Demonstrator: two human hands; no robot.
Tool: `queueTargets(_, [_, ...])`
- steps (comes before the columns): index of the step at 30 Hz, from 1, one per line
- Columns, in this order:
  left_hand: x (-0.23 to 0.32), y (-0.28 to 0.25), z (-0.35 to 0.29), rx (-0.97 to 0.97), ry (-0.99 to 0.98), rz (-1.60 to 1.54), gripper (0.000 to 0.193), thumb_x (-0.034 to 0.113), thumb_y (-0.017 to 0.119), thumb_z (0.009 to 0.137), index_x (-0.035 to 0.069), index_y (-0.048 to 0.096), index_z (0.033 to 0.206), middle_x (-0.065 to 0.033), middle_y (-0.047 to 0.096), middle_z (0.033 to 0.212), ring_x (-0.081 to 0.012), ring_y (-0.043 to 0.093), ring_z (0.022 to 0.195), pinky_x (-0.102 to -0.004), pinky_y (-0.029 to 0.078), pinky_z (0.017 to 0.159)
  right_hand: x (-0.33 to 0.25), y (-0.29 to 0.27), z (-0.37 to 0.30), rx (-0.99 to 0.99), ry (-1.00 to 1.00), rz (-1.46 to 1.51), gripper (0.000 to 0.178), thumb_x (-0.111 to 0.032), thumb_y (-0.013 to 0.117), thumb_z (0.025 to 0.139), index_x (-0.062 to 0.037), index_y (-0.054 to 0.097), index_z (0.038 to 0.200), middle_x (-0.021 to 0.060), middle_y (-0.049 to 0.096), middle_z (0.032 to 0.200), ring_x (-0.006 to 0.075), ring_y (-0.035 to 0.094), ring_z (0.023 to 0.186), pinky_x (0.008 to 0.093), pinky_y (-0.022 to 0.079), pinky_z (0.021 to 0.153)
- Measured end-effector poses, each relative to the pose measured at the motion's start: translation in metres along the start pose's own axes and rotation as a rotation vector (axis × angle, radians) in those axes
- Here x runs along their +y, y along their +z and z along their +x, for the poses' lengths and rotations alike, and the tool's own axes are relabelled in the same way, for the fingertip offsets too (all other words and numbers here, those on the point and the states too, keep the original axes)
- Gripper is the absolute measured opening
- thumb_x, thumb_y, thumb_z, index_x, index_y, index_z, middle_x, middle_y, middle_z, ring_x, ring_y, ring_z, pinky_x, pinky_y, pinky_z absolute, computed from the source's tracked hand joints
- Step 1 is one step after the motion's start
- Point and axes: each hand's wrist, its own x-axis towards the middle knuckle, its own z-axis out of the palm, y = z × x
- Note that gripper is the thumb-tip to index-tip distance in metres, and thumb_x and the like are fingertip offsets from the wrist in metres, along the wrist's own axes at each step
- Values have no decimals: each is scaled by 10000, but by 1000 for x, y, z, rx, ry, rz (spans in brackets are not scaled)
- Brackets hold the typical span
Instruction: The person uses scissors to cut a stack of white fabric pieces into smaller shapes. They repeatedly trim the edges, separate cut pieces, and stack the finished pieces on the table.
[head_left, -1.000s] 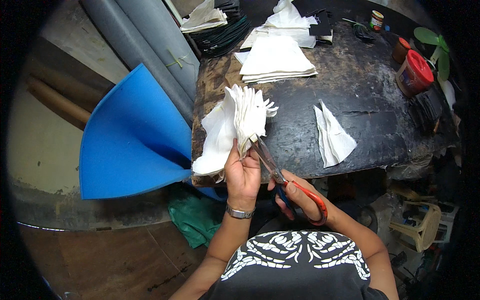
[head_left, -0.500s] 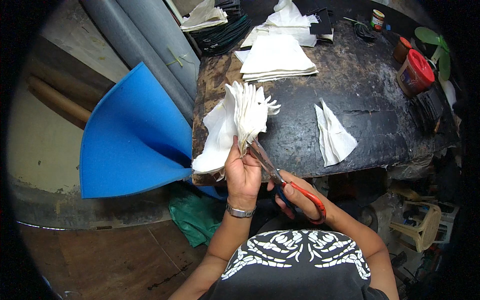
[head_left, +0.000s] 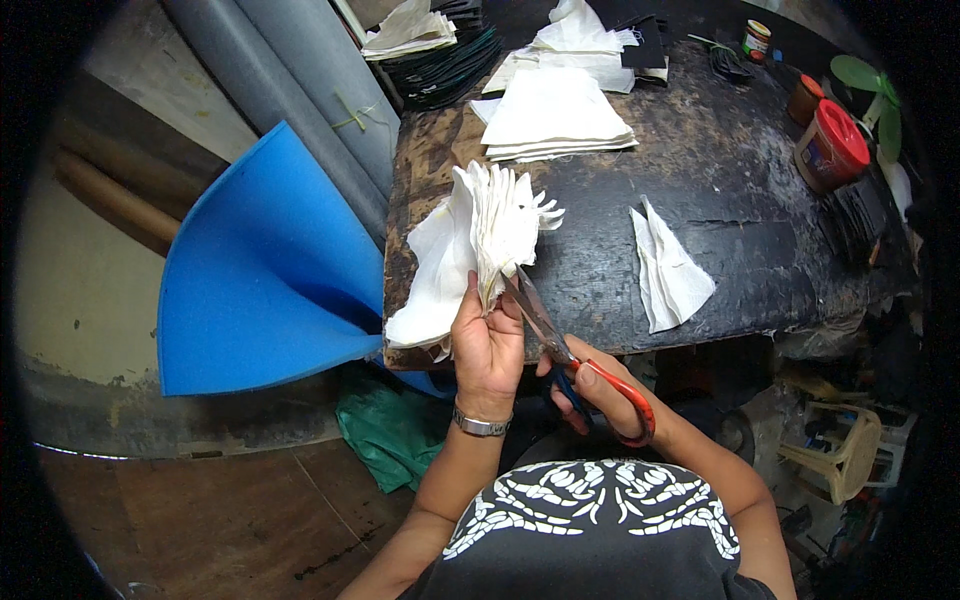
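Scissors [head_left: 575, 360] with red handles sit gripped in the right hand [head_left: 590, 390], blades parted against the white folded stack [head_left: 495, 230] that the left hand [head_left: 487, 345] pinches tightly above the dark table [head_left: 740, 240] edge.

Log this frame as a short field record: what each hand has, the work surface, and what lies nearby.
Left hand: grips a stack of white sheets, fanned upward
Right hand: holds red-handled scissors, blades at the stack's lower edge
Surface: dark worn table
On table: folded white pile, loose white piece, red-lidded jar
Beside table: blue foam sheet
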Motion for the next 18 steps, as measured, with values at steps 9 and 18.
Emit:
queueTargets(9, [-2, 6, 0, 92, 38, -6, 332, 108, 431, 1016, -77, 453, 1291, -221, 584, 1239, -285, 631, 1085, -367, 569, 916, 0, 0, 0, -4, -33, 4, 569, -583, 380, 973, -37, 457, 1115, 4, 463, 635, 107, 460, 493, 233, 376, 455])
queueTargets(18, [-4, 7, -2, 82, 37, -3, 317, 80, 409, 1011, -82, 465, 1278, -222, 590, 1229, -286, 632, 1082, -386, 555, 939, -1, 1, 1, 5, -27, -12, 582, -599, 368, 970, -42, 460, 1111, 5, 461, 643, 109, 455, 498, 238, 373, 456])
